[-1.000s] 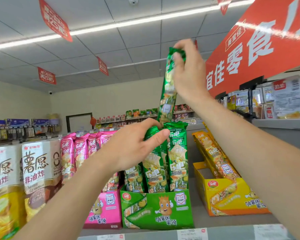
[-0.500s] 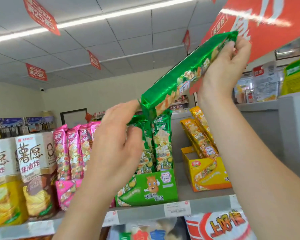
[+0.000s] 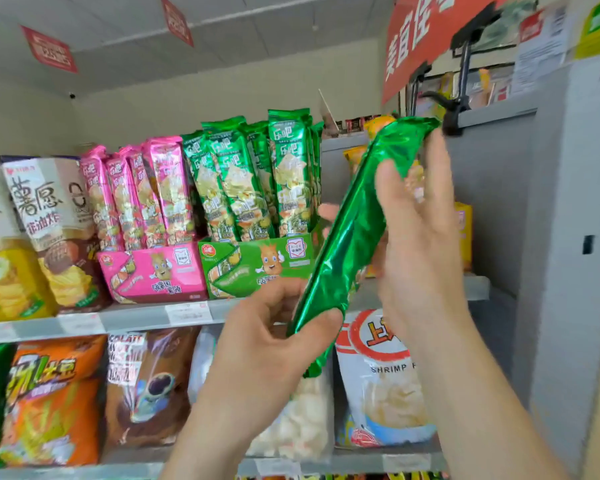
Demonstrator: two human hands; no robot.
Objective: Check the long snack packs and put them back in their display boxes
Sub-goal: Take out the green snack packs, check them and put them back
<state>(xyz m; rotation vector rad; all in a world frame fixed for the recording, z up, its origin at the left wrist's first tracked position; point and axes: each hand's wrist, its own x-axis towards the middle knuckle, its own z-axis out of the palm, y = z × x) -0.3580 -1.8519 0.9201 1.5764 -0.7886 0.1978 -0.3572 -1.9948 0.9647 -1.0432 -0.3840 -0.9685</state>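
A long green snack pack [image 3: 354, 230] slants in front of me, its plain shiny back toward the camera. My left hand [image 3: 274, 344] pinches its lower end between thumb and fingers. My right hand [image 3: 420, 237] holds the upper part, fingers wrapped around it from the right. The green display box [image 3: 257, 265] stands on the upper shelf just left of the pack, with several upright green packs [image 3: 257, 174] in it. Beside it the pink display box [image 3: 153, 271] holds several pink packs [image 3: 142, 192].
The shelf edge [image 3: 136, 317] carries price tags. Tall chip bags [image 3: 45, 230] stand at the left. Orange, brown and white shrimp-chip bags [image 3: 385, 382] fill the lower shelf. A grey panel [image 3: 568, 237] closes the right side, and a red sign [image 3: 430, 32] hangs above.
The green pack came out of the box, was lowered and turned from its printed face to its plain back. My left hand took hold of its lower end. The camera tilted down.
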